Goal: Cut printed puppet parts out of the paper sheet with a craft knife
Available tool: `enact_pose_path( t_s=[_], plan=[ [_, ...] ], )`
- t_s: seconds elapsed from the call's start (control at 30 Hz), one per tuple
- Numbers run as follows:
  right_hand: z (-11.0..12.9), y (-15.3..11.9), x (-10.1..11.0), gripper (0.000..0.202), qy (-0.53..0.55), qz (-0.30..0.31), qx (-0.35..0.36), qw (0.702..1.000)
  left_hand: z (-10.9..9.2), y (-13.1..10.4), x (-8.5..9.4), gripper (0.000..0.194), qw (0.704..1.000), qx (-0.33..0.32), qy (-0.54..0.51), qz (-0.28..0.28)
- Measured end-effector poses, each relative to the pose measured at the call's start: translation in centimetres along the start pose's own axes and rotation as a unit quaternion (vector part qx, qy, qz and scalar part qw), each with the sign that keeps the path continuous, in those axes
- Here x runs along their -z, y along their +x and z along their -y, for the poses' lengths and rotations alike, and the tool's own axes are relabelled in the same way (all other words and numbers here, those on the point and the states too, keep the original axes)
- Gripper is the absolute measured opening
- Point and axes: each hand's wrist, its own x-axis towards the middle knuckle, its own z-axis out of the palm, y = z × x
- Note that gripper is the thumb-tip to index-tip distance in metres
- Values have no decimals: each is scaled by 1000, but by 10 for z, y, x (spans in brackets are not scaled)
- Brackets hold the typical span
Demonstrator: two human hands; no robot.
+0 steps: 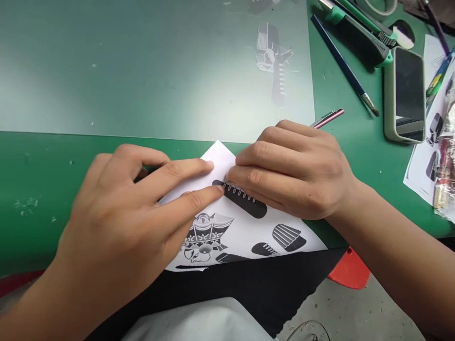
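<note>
My left hand point(131, 208) lies over the left side of a printed white paper sheet point(245, 241), two fingers stretched out and pressing on it. One of those fingertips touches a black printed strip with white loops point(245, 199). My right hand point(302, 170) is closed, its fingertips pinched together at the strip's upper edge. What they pinch, if anything, is hidden. From behind its far side sticks out the end of a thin pink pen-like rod point(330, 117); I cannot tell whether the hand holds it. A printed ornate headdress point(206, 237) shows near my left hand.
A translucent sheet point(159, 71) covers the far part of the green table point(31, 189). To the right lie a paintbrush point(344, 66), a green-and-black utility knife point(362, 38), a phone point(408, 94) and more printed paper point(419, 170). Black cloth point(249, 279) borders the near edge.
</note>
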Motion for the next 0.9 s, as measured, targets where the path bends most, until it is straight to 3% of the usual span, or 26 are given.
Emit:
enact_pose_path(
  t_s=[0.23,0.37,0.7,0.9],
  plan=[
    [0,0,1,15,-13,-2,23,1000,-1,3,1,32,1000,-3,4,-1],
    [0,1,2,19,-18,12,25,999,-1,3,0,32,1000,-1,10,-5],
    [3,2,5,25,13,38,-23,999,0,1,5,37,999,9,27,36],
    [3,2,4,25,30,47,-48,997,0,3,3,34,999,-12,31,12]
  ],
)
